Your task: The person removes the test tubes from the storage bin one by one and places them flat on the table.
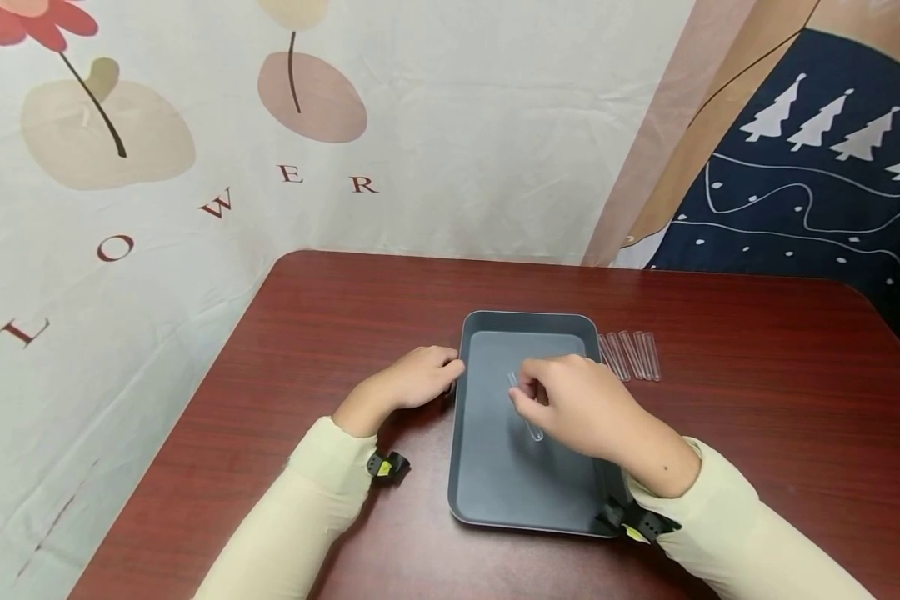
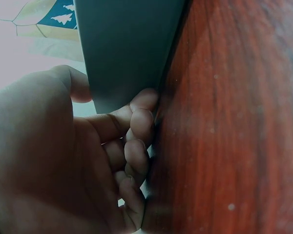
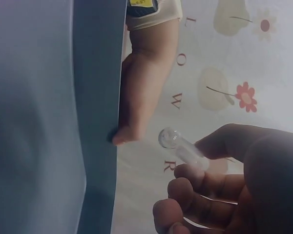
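Note:
My right hand [image 1: 577,404] is raised over the grey tray [image 1: 495,492] and pinches a clear test tube [image 3: 185,152] between thumb and fingertips. In the head view the tube slants, its rounded end pointing down toward the tray floor. At the tray's left side, my left hand [image 1: 416,379] grips the rim. The left wrist view has its thumb [image 2: 80,87] at the top edge and the other fingers curled low against the outer wall, close over the tabletop. Several more clear tubes [image 1: 641,357] lie side by side just right of the tray.
The dark red wooden table [image 1: 330,317] extends around the tray on all sides. Behind it hangs a pale cloth [image 1: 480,167] printed with flowers and letters. A navy cloth [image 1: 795,192] with white trees is at the back right.

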{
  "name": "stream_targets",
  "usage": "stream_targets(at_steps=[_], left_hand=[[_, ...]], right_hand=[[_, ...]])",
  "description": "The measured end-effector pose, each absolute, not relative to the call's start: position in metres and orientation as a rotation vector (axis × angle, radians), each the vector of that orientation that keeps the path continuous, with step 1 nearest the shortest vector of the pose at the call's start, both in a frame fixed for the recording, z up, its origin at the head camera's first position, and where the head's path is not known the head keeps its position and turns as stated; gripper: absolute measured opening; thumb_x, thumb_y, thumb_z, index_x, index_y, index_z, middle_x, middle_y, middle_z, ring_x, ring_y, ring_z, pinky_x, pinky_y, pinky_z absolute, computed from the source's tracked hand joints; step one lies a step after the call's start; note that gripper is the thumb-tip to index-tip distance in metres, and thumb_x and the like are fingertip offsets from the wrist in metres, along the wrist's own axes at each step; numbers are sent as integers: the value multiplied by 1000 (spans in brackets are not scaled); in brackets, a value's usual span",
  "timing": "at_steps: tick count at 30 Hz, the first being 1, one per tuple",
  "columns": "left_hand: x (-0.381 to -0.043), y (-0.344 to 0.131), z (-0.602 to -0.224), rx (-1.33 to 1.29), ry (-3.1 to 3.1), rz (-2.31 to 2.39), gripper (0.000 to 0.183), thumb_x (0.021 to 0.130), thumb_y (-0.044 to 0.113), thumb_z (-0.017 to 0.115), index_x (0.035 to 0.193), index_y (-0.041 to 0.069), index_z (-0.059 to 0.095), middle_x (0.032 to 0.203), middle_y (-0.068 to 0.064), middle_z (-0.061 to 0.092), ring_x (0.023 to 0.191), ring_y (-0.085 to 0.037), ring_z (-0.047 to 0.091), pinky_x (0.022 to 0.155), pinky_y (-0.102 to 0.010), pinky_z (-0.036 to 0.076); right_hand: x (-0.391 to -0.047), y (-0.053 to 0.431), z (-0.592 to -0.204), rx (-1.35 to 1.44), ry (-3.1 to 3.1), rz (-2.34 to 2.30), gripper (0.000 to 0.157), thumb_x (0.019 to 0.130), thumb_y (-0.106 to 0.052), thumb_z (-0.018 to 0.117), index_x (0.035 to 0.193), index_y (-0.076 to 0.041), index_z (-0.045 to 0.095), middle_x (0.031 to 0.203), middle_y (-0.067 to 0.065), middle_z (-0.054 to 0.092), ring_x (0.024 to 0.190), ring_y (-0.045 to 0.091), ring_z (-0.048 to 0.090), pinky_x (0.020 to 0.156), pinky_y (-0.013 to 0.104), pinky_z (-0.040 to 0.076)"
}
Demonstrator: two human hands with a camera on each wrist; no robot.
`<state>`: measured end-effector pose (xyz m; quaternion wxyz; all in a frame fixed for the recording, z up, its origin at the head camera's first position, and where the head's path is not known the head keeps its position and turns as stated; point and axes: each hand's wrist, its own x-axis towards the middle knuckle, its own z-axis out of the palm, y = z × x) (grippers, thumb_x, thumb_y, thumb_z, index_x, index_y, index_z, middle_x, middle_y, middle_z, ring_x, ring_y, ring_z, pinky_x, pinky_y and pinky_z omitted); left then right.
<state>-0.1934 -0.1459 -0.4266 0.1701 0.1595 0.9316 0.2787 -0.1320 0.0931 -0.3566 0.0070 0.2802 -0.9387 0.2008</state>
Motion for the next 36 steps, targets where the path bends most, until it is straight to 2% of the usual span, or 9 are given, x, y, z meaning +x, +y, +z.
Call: stream_targets(at_steps=[9, 22, 36], left_hand=[[-194, -146, -427, 468, 2642, 791, 33, 99, 28, 36, 76, 15, 56, 70, -1, 58, 67, -17, 55, 73, -31, 44], [-194, -145, -426, 466, 2642, 796, 32, 98, 28, 36, 75, 14, 55, 69, -1, 57, 66, -16, 54, 73, -31, 43], [-193, -147, -427, 448, 2606, 830, 32, 99, 28, 36, 76, 14, 53, 68, -1, 55, 63, -17, 51, 71, -31, 42]], right_hand=[[-131, 111, -356, 801, -2925, 701, 16, 92, -24, 64, 77, -22, 61, 56, -13, 47, 50, 4, 42, 48, 23, 34], [-132, 139, -354, 679, -2919, 765, 13, 94, -23, 61, 81, -22, 61, 59, -10, 49, 55, 6, 44, 51, 24, 37], [-131, 170, -364, 536, -2948, 882, 12, 98, -25, 59, 89, -20, 64, 61, -7, 52, 52, 7, 42, 53, 24, 38]])
